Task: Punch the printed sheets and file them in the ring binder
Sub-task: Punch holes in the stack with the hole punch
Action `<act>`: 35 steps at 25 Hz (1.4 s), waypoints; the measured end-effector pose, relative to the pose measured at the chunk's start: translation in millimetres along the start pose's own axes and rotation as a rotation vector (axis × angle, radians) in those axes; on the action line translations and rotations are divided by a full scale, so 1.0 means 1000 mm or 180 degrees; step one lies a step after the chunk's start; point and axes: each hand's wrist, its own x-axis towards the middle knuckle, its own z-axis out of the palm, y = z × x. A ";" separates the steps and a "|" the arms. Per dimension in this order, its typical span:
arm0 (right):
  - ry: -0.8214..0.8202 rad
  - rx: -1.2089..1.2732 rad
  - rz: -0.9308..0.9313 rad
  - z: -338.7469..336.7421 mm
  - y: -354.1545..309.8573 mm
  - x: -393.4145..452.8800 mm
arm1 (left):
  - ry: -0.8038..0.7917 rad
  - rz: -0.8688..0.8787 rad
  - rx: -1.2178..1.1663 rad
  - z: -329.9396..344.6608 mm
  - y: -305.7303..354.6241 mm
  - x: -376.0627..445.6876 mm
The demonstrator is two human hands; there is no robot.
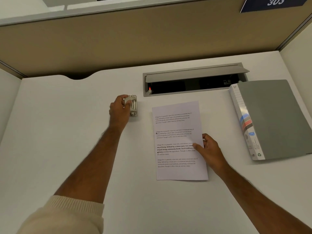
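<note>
Paper point(179, 141), a printed sheet or small stack with four blocks of text, lies flat near the middle of the white desk point(67, 132); whether it is one sheet or several cannot be told. The right hand point(209, 151) rests on its right edge, the thumb pressed on the printed face and the other fingers curled at the margin, pinching the edge. Two small dark marks show along the left margin.

Left of the paper and apart from it, the hole punch point(132, 105), a small metal one, sits on the desk. The left hand point(119, 109) is closed around it, thumb on top and fingers wrapped over its left side. A cream sleeve point(64, 215) is pushed up that arm.

At the right, well clear of the paper, the grey ring binder point(270, 119) lies closed, its labelled spine toward the paper. Behind the paper, a cable hatch point(194, 78) in the desk stands open, with a small red light inside at its left end.
</note>
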 end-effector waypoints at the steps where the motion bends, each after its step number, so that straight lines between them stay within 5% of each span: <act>1: -0.0004 0.0018 0.0017 0.001 0.000 0.004 | 0.0001 0.0011 -0.0033 0.002 0.005 0.009; 24: -0.0008 0.0281 0.0136 0.007 0.000 0.011 | 0.0012 -0.0198 0.0053 0.034 0.010 0.089; 29: -0.0023 0.0271 0.0109 0.007 -0.003 0.006 | 0.0745 -0.0045 0.0124 0.029 0.011 0.040; 35: -0.0099 0.0129 0.0002 0.009 -0.014 -0.017 | 0.0061 0.0358 -0.0366 0.034 0.004 -0.062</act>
